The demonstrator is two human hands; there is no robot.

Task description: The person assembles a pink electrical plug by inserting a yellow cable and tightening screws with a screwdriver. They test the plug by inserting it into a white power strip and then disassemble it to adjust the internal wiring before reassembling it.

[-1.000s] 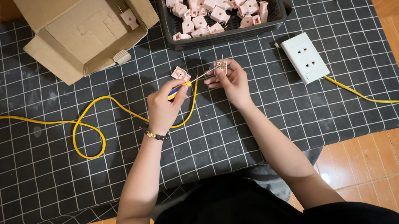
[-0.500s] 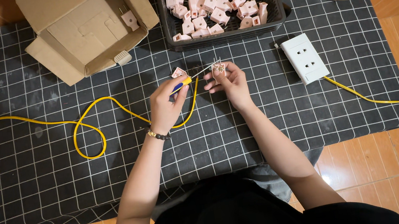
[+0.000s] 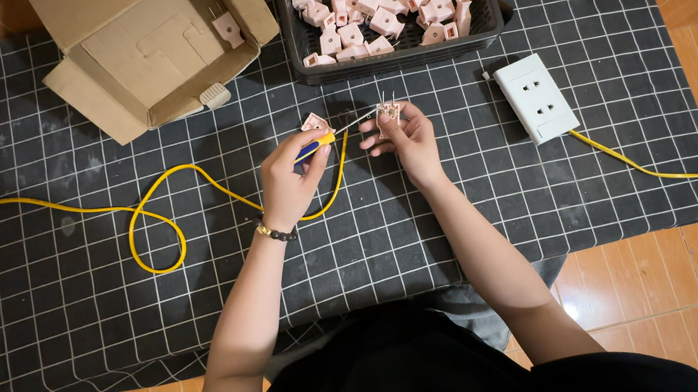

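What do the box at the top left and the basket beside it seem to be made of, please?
The box looks like plain brown cardboard: matte, with folded flaps. The basket looks like dark moulded plastic, judging by its slotted walls, though the material is not certain.

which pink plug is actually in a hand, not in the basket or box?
The small pink plastic plug pinched by the right hand, prongs up. The others lie heaped in the black basket; one sits in the cardboard box.
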